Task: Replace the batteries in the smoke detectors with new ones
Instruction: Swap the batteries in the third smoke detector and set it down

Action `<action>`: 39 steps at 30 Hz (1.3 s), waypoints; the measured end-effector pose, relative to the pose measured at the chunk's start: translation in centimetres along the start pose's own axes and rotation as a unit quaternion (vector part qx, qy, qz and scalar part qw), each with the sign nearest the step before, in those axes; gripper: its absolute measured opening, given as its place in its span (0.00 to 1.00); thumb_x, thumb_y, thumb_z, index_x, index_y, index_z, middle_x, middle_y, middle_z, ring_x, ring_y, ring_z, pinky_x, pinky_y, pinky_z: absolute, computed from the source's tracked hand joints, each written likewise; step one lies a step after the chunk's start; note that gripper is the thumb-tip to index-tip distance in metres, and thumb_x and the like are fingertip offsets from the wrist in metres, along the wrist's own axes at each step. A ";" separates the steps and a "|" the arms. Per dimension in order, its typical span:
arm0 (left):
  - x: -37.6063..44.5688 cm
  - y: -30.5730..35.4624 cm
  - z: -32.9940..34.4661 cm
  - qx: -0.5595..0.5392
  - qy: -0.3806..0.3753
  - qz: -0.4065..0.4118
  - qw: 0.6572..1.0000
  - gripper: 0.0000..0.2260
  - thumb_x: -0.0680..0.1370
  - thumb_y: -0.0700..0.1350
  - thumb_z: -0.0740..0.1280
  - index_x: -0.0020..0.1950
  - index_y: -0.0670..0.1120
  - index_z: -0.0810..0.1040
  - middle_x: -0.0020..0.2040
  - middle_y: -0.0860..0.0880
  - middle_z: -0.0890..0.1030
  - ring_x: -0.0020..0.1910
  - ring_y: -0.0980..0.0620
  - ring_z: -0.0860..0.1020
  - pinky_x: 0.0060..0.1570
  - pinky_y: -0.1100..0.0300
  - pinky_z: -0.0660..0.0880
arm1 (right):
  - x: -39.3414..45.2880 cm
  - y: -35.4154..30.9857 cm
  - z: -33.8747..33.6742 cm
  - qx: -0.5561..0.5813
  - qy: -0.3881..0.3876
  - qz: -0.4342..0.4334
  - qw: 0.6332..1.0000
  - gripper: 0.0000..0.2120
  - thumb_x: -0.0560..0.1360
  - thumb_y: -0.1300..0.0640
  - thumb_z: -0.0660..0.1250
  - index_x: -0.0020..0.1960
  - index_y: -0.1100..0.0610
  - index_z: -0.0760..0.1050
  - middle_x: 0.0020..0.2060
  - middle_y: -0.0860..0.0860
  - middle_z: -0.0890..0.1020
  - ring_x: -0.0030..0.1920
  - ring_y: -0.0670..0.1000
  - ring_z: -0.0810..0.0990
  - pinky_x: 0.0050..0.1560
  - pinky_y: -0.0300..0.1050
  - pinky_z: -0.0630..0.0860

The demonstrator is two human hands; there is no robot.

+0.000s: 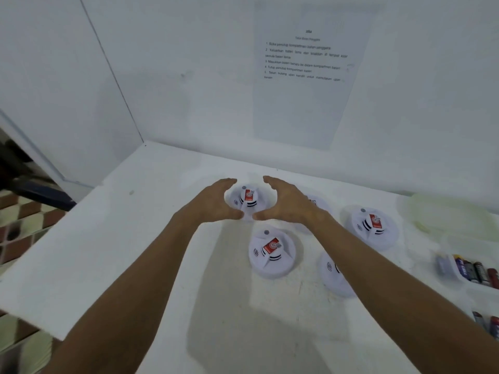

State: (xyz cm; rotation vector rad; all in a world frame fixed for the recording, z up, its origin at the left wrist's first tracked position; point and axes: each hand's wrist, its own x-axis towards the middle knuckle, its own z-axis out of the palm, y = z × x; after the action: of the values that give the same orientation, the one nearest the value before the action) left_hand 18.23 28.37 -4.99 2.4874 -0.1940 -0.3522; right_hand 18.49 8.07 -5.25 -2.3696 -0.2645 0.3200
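Several round white smoke detectors with red labels lie on the white table. The farthest detector sits between my two hands. My left hand curves around its left side, and my right hand curves around its right side. Both hands have spread fingers, and I cannot tell whether they touch the detector. Another detector lies nearer to me. A third detector is at the right. Two more detectors are partly hidden under my right forearm.
A clear tray of batteries stands at the right edge, with more batteries nearer me. A translucent container sits at the back right. A printed instruction sheet hangs on the wall. The table's left edge drops to a tiled floor.
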 end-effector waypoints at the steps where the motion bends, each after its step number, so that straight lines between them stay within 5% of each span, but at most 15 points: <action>1: 0.4 -0.2 0.0 0.006 -0.007 -0.004 1.000 0.33 0.62 0.52 0.79 0.64 0.47 0.73 0.62 0.53 0.75 0.62 0.50 0.74 0.58 0.57 0.70 | 0.7 0.2 0.2 -0.011 -0.015 0.006 1.000 0.49 0.65 0.50 0.81 0.78 0.56 0.57 0.77 0.51 0.64 0.76 0.52 0.62 0.73 0.48 0.62; 5: 1.9 -1.3 0.7 0.013 -0.028 0.000 1.000 0.30 0.54 0.54 0.76 0.54 0.44 0.78 0.52 0.47 0.80 0.51 0.47 0.79 0.52 0.49 0.78 | 2.5 0.8 1.2 -0.048 -0.056 0.008 0.997 0.50 0.61 0.49 0.83 0.75 0.59 0.62 0.73 0.54 0.69 0.73 0.55 0.67 0.70 0.48 0.65; 9: 1.4 -1.0 1.3 -0.012 -0.011 0.007 1.000 0.31 0.56 0.54 0.75 0.56 0.45 0.78 0.53 0.47 0.79 0.50 0.48 0.78 0.53 0.54 0.76 | 3.4 1.0 2.0 -0.060 -0.055 -0.011 0.997 0.55 0.52 0.40 0.81 0.71 0.62 0.66 0.67 0.57 0.73 0.68 0.59 0.70 0.66 0.48 0.68; 13: 0.4 -0.1 1.2 -0.066 0.014 0.019 0.998 0.23 0.62 0.42 0.80 0.55 0.45 0.77 0.50 0.51 0.79 0.47 0.51 0.76 0.44 0.67 0.73 | 2.6 0.9 1.0 -0.053 -0.038 -0.052 0.997 0.50 0.57 0.50 0.83 0.73 0.59 0.64 0.64 0.57 0.72 0.66 0.57 0.70 0.64 0.48 0.69; 16: -1.1 2.2 0.9 -0.108 0.037 0.058 0.992 0.29 0.65 0.39 0.79 0.63 0.50 0.75 0.53 0.56 0.80 0.47 0.52 0.80 0.43 0.69 0.76 | 0.7 1.4 -0.9 -0.032 -0.029 -0.079 0.996 0.55 0.61 0.55 0.82 0.79 0.50 0.53 0.65 0.55 0.66 0.64 0.53 0.67 0.61 0.45 0.69; 19: -3.1 6.0 1.4 -0.149 0.038 0.083 0.985 0.35 0.68 0.39 0.77 0.72 0.52 0.68 0.58 0.56 0.79 0.50 0.59 0.80 0.44 0.67 0.78 | -2.7 2.2 -3.7 -0.022 -0.031 -0.100 0.994 0.53 0.63 0.56 0.81 0.77 0.46 0.52 0.61 0.53 0.66 0.58 0.51 0.70 0.54 0.39 0.69; 25: -6.7 14.3 5.0 -0.250 0.035 0.119 0.960 0.24 0.74 0.37 0.70 0.68 0.53 0.73 0.56 0.55 0.81 0.50 0.55 0.81 0.50 0.62 0.79 | -12.6 5.9 -10.7 0.131 0.012 -0.085 0.988 0.44 0.60 0.64 0.80 0.67 0.47 0.59 0.56 0.52 0.74 0.54 0.52 0.79 0.48 0.53 0.82; 28: -7.9 18.9 7.5 -0.251 -0.019 0.145 0.957 0.23 0.74 0.42 0.73 0.67 0.56 0.74 0.59 0.53 0.80 0.53 0.57 0.81 0.55 0.61 0.78 | -18.1 8.6 -13.4 0.239 0.023 -0.079 0.968 0.44 0.59 0.68 0.79 0.67 0.49 0.61 0.56 0.50 0.76 0.54 0.46 0.80 0.47 0.49 0.82; 33: -9.8 25.6 11.8 -0.284 -0.111 0.191 0.933 0.26 0.73 0.37 0.73 0.68 0.52 0.74 0.59 0.52 0.82 0.49 0.55 0.83 0.42 0.63 0.80 | -25.5 13.1 -15.7 0.346 0.058 -0.111 0.930 0.44 0.59 0.74 0.77 0.71 0.55 0.65 0.66 0.55 0.74 0.66 0.56 0.75 0.54 0.54 0.80; 39: -9.8 29.0 15.5 -0.246 -0.103 0.207 0.941 0.29 0.64 0.42 0.81 0.62 0.56 0.78 0.55 0.52 0.83 0.49 0.45 0.83 0.50 0.42 0.80 | -30.7 16.9 -17.1 0.284 0.094 -0.089 0.950 0.45 0.60 0.67 0.81 0.72 0.49 0.67 0.65 0.47 0.76 0.67 0.52 0.75 0.60 0.54 0.79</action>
State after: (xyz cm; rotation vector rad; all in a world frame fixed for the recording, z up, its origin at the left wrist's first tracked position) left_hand 2.70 -1.33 2.22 1.8553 -0.6242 -0.4191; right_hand -3.73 -23.49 0.08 -1.7763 -0.2540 0.0655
